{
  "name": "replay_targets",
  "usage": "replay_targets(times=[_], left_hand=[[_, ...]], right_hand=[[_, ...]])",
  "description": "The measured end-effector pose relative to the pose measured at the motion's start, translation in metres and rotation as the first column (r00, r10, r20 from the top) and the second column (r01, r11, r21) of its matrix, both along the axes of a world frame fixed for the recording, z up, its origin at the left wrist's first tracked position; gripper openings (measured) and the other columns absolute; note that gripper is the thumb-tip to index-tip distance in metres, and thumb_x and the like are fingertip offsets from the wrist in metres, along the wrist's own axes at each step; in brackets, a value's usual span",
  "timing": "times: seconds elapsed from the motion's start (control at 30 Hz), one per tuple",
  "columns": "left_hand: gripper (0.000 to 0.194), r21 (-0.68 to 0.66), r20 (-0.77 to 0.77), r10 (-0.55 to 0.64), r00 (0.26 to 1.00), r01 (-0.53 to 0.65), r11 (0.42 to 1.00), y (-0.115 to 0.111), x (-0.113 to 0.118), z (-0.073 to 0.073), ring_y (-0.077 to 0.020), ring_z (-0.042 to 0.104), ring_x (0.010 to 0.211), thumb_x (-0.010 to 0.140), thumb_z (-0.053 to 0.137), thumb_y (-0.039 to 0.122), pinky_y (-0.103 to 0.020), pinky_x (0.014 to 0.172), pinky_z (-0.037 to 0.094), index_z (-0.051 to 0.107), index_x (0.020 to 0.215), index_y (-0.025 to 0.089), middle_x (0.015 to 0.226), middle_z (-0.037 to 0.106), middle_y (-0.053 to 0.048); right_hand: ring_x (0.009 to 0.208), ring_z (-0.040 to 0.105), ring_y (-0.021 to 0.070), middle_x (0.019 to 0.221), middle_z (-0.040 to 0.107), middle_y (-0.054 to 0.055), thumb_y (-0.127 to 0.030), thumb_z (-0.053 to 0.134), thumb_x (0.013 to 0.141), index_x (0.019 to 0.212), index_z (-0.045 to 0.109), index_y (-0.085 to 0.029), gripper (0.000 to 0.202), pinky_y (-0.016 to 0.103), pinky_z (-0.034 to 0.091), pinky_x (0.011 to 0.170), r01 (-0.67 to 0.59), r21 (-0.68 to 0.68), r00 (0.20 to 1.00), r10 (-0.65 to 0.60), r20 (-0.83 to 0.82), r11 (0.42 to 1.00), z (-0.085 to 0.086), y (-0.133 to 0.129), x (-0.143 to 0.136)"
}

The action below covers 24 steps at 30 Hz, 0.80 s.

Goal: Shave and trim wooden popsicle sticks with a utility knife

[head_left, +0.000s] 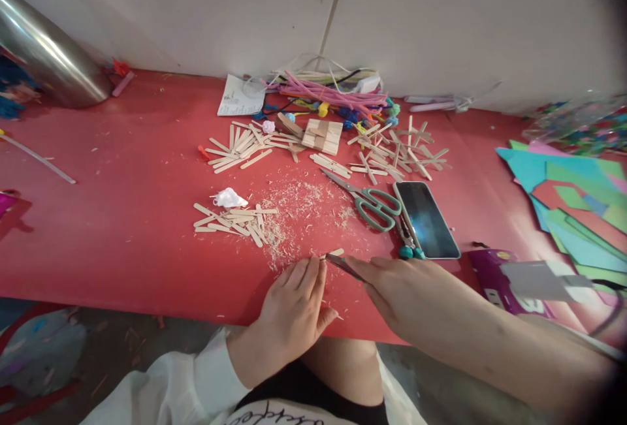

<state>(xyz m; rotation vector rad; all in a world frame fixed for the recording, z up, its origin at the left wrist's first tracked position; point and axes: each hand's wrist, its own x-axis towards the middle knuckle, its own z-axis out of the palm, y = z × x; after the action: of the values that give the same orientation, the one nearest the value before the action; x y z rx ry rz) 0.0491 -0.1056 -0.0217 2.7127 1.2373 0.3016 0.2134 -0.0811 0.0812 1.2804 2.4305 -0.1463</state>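
Observation:
My left hand (294, 304) lies near the table's front edge, its fingers pressed together over a small wooden stick (336, 252) and pinning it to the red surface. From the right, my right hand (409, 294) grips a slim cutting tool (345, 266), whose tip meets the stick just beyond my left fingertips. Part of the stick is hidden under my fingers. Pale wood shavings (298, 209) are scattered in front of both hands. Left of the shavings lies a loose pile of sticks (232, 221), with a crumpled white piece (230, 198) behind it.
Green-handled scissors (377, 208), pliers (407, 242) and a phone (427, 219) lie beyond my right hand. Stick piles (242, 144), pink pipe cleaners (333, 95) and a note (241, 96) sit along the wall. Coloured paper (582, 203) is at right, a steel bottle (53, 53) at far left.

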Motion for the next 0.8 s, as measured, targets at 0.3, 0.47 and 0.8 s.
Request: replay_targets(times=[0.3,0.47,0.8], left_hand=[[0.053,0.028,0.003,-0.018,1.0,0.018,0.999,-0.002,-0.002,-0.003,-0.0254,0.042,0.117,0.086,0.039,0.037,-0.036,0.095,0.037,0.04,0.127,0.003,0.129,0.046,-0.015],[0.056,0.01,0.016,-0.028,0.999,0.028,1.0,0.0,-0.002,-0.003,-0.0262,0.044,0.115,0.086,0.039,0.04,-0.036,0.094,0.038,0.042,0.125,0.001,0.128,0.047,-0.017],[0.054,0.044,-0.012,0.011,1.0,-0.01,0.999,-0.005,0.0,-0.003,-0.0265,0.042,0.116,0.086,0.04,0.038,-0.037,0.093,0.038,0.04,0.127,0.003,0.129,0.045,-0.016]], right_hand=[[0.051,0.059,0.0157,0.072,0.067,0.009,-0.013,0.056,0.067,0.098,0.064,-0.016,0.033,0.024,0.037,0.041,-0.136,-0.005,0.991,0.136,-0.009,0.991,-0.001,0.003,-0.011],[0.052,0.058,0.0147,0.067,0.065,0.007,-0.01,0.049,0.071,0.098,0.064,-0.015,0.031,0.023,0.038,0.043,-0.012,-0.115,0.994,-0.001,-0.109,0.993,0.002,0.014,-0.007],[0.037,0.042,0.0082,0.049,0.053,-0.005,-0.018,0.036,0.081,0.115,0.058,-0.025,0.041,0.019,0.033,0.036,0.427,-0.542,0.728,-0.631,-0.269,0.724,0.001,0.012,0.018]])
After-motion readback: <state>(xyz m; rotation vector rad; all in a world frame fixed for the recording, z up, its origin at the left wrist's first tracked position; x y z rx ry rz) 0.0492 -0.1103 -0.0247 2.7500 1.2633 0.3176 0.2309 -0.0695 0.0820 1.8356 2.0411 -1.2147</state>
